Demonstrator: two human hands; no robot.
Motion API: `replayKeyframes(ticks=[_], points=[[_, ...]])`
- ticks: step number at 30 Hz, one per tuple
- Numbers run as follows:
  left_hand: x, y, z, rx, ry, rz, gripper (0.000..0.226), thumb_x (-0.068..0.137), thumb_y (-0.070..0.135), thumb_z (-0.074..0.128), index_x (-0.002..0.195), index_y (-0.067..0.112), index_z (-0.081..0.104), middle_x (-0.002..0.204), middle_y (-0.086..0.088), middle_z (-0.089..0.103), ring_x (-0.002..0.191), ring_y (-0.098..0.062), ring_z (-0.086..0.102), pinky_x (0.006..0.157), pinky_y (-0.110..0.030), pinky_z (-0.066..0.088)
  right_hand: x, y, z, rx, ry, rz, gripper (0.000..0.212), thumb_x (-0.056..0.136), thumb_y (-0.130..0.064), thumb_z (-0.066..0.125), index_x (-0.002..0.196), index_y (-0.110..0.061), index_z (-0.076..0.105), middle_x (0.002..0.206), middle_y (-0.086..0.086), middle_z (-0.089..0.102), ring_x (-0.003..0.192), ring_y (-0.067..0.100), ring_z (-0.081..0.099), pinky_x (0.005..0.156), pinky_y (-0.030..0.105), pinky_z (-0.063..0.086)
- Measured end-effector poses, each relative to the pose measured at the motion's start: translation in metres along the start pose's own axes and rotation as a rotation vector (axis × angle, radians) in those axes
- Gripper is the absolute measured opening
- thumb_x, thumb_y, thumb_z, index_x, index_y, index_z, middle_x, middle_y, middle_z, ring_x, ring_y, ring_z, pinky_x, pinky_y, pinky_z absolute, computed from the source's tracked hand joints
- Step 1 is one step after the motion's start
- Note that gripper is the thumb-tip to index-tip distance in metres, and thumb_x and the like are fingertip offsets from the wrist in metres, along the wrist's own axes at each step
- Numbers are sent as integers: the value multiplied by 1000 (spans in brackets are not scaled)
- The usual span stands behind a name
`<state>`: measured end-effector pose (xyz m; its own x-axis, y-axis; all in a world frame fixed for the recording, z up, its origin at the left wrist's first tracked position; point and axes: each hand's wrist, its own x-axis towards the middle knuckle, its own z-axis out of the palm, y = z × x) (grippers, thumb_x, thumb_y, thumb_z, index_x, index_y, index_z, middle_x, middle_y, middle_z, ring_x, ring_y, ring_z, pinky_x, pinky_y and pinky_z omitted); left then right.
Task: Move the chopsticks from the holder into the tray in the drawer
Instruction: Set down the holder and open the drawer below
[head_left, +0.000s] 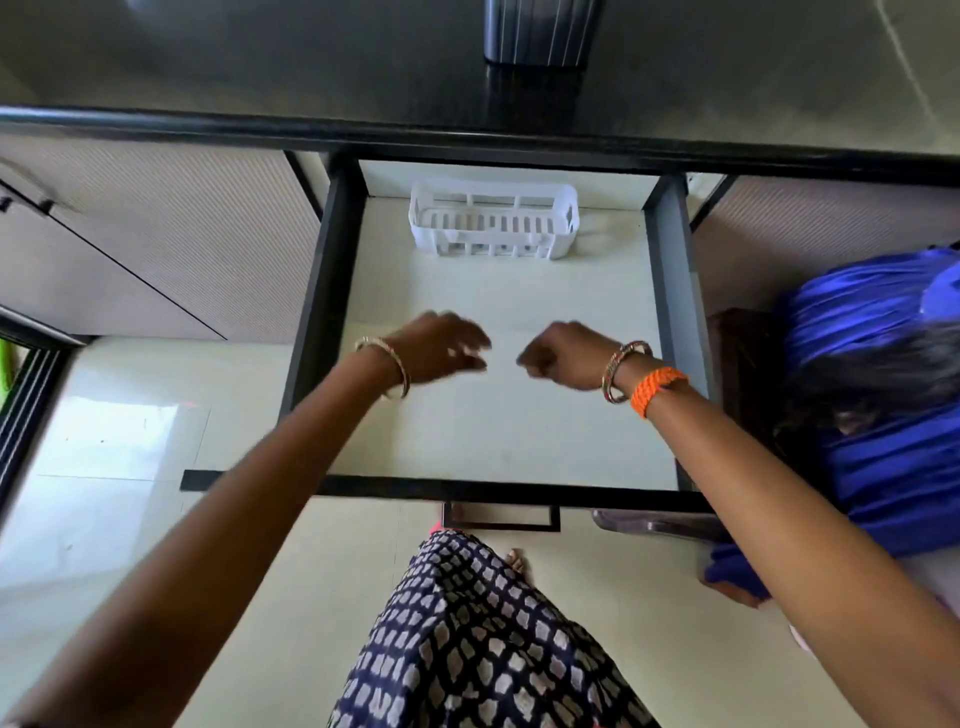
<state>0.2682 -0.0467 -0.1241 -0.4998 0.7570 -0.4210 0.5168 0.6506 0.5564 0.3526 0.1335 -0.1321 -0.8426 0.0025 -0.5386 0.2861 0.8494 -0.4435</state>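
— Drawer (675, 291) pulled open; white tray (493, 221) at back, no chopsticks inside. Holder (540, 31) up on counter (260, 62).
— Hands?
— L hand (441, 348) fingers loosely spread, blurred; R hand (566, 356) curled, holding nothing.

Evenly lit by daylight, brightest at lower left, with pale glare on the floor tiles (119, 431). Soft sheen across the dark counter (260, 57) at top. Motion blur on both hands, left hand (441, 345) worst. Wide-angle bowing of straight lines toward frame edges.
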Motion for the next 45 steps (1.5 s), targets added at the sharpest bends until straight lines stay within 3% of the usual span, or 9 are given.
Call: replayKeyframes(ticks=[4,10,14,19,24,29,33,38,45], points=[[73,-35,-35,142,240,-70,42,88,13,54,130,15,50,136,-11,54,124,-30,50,106,-39,40,68,11,-29,-94,170,68,43,91,-18,54,133,-16,53,140,11,52,129,29,49,108,35,40],[139,-65,-59,375,189,-127,58,87,5,51,141,7,30,147,-14,37,136,-30,36,110,-42,34,141,30,-62,-287,245,118,49,83,1,51,132,-7,46,137,12,49,121,35,52,94,39,47],[162,-92,-60,518,162,-164,47,88,4,46,134,11,41,131,-15,56,123,-30,51,109,-37,29,169,50,-65,-350,172,167,43,86,-1,50,128,-10,52,128,17,57,116,37,57,91,40,49],[155,-98,-58,587,357,-105,37,85,-5,45,113,9,64,106,-23,70,116,-37,57,108,-35,34,165,55,-64,-474,326,117,37,85,8,46,113,-8,63,110,18,65,105,39,62,83,40,50],[107,-85,-44,720,455,-46,32,61,-6,67,82,17,74,65,-15,74,67,-37,67,75,-33,55,112,51,-47,-476,388,48,40,84,7,47,114,-13,63,104,14,69,99,37,65,76,36,49],[37,-67,1,721,555,46,28,67,0,64,83,21,71,70,-4,77,53,-28,63,69,-31,29,30,47,-9,-467,431,1,40,82,6,47,107,-17,67,94,9,73,89,34,69,67,32,50],[-15,-54,43,720,521,71,26,66,3,66,82,23,72,70,-1,77,47,-24,63,66,-31,24,-23,43,30,-541,394,-61,38,78,10,50,104,-12,68,83,13,73,77,36,70,61,32,48],[-38,-48,80,665,410,-73,24,69,7,67,85,23,75,64,-10,74,51,-28,64,68,-27,42,-41,45,65,-574,263,-67,43,86,5,42,120,-16,57,102,9,70,95,32,68,70,31,46],[-22,-45,86,506,318,-243,31,85,8,45,98,24,68,93,-8,73,87,-31,65,86,-33,41,-28,48,82,-568,212,-41,45,87,6,41,120,-18,60,109,8,68,103,31,65,78,34,50]])
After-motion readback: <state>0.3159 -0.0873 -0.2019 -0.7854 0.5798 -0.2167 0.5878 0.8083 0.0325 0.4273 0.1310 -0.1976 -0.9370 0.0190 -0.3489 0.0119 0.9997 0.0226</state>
